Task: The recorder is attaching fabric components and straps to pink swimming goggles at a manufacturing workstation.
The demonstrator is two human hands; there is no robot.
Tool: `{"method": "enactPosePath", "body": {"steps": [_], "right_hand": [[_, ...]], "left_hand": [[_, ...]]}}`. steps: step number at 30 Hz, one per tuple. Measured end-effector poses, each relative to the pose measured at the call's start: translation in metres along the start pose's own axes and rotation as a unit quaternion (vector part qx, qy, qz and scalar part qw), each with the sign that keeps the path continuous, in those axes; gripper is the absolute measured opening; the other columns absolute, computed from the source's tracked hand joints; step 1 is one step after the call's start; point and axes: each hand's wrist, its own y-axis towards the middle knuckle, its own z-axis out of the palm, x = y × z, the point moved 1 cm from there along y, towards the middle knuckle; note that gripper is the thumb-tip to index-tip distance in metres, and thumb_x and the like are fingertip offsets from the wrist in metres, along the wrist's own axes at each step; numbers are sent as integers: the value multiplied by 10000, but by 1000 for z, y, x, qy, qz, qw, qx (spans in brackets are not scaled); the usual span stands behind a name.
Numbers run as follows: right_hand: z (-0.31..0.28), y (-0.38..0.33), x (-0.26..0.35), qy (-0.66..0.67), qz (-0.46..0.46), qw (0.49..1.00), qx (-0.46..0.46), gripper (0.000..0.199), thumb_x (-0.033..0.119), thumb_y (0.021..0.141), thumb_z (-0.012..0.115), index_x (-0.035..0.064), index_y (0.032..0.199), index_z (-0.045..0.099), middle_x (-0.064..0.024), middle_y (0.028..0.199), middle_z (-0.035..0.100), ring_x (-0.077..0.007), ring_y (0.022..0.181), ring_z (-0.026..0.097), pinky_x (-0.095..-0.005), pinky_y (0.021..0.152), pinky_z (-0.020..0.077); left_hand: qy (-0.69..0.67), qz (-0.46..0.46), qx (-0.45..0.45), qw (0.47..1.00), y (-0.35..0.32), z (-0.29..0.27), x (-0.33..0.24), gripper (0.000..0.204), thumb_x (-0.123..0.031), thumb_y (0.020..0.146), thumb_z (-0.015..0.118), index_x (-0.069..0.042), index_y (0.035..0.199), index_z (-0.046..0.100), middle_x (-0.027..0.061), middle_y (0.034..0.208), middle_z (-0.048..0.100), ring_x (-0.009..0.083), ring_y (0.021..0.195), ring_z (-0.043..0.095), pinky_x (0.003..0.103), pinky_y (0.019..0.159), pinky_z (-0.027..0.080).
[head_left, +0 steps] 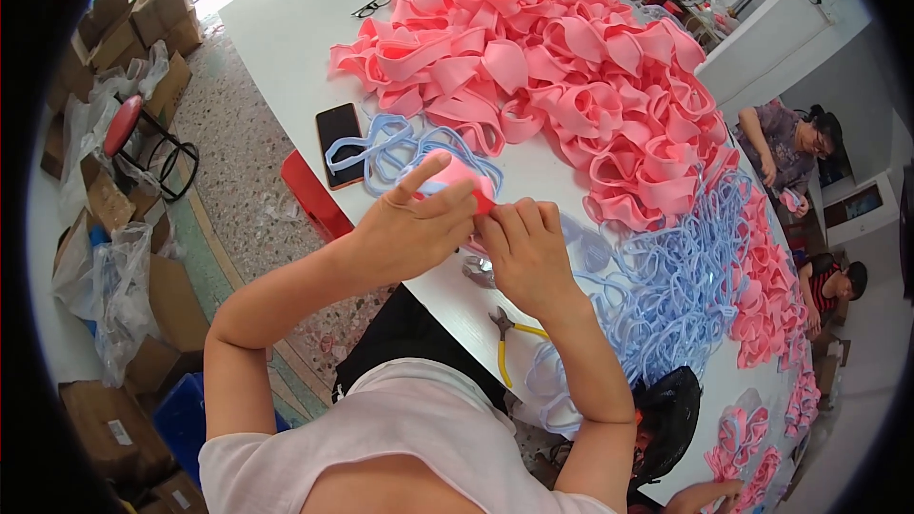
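Fingers of both hands were pinched onto one soft pink foam loop (459,178), held just above the near edge of the long white table (286,29). Left hand (411,228) wrapped it from nine o'clock, forefinger sticking up, the other fingers pressed against the foam. Right hand (526,252) met it from three o'clock, fingertips curled and clamped onto the same piece, the two hands touching.

At twelve o'clock from the grip lay a few pale blue thin rubber rings (400,148), and just beside them at ten o'clock a black flat phone (339,138). Down at six o'clock sat yellow-handled pliers (506,338) on the tabletop. Off at one o'clock rose the big heap of pink foam bands (571,67); at four o'clock spread a tangle of blue rings (681,286). Far at eleven o'clock lay dark-framed spectacles (369,7). At three o'clock, at the far side, another person's hand (767,171) worked a pink piece.
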Motion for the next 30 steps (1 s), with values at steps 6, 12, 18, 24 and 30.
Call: {"method": "enactPosePath", "body": {"steps": [6,12,18,24,30], "right_hand": [[-6,0,-1,108,37,990,-87,304,90,775,686,24,1051,574,-61,899,582,-232,841,528,-372,798,372],[-15,-24,-1,425,295,845,-131,340,176,844,724,18,1114,591,-112,1127,554,-226,985,546,-340,805,458],[-18,-15,-1,296,224,920,-128,242,149,876,675,26,1071,600,-121,1073,562,-278,970,514,-356,841,427],[-12,-9,-1,343,207,909,-116,211,105,875,658,6,1037,566,-135,1037,566,-286,914,503,-362,784,431],[-17,-3,-6,325,169,925,-105,217,54,848,671,-2,1027,563,-135,1020,565,-278,862,509,-348,691,450]], "left_hand": [[-19,-6,-15,1000,-5,7,-1,228,-242,723,697,-98,893,647,11,968,576,188,1085,501,504,1126,249],[-103,-128,-86,983,-9,0,3,299,-262,681,752,-92,904,648,14,984,562,198,1051,484,461,1049,278],[-149,-155,-82,973,-12,5,-8,312,-258,696,760,-111,946,646,17,982,551,222,985,467,413,892,304],[-181,-180,-41,966,-10,3,-7,306,-245,726,755,-114,978,641,18,981,558,222,963,486,398,838,306],[-238,-213,-42,947,-2,-6,-5,298,-211,754,751,-101,1007,638,18,932,628,208,901,533,369,798,325]]}}
